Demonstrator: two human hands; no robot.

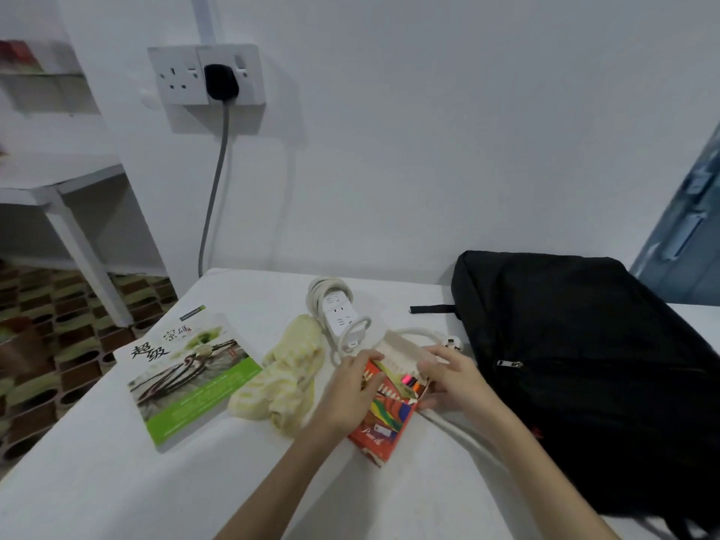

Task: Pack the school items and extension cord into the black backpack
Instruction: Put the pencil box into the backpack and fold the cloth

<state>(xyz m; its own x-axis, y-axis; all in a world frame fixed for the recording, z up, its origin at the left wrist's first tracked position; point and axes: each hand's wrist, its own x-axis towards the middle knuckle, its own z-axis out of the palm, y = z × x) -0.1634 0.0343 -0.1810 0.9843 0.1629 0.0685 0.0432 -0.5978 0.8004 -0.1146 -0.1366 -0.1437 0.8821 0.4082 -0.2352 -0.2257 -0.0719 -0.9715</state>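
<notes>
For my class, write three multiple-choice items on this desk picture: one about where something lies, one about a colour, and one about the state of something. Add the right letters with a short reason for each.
1. Where does the book lie?
A. On the backpack
B. On the table, left of the yellow cloth
C. On the white shelf

2. What colour is the backpack?
A. Black
B. Red
C. Green

3. What is the state of the box of coloured pens?
A. Closed, lying untouched
B. Already inside the backpack
C. Open at its top, held by both hands

Key:
1 B: the book rests flat on the table, with the yellow cloth to its right.
2 A: its fabric is black all over.
3 C: the flap stands up, pen tips show, and the left hand and right hand grip its sides.
</notes>
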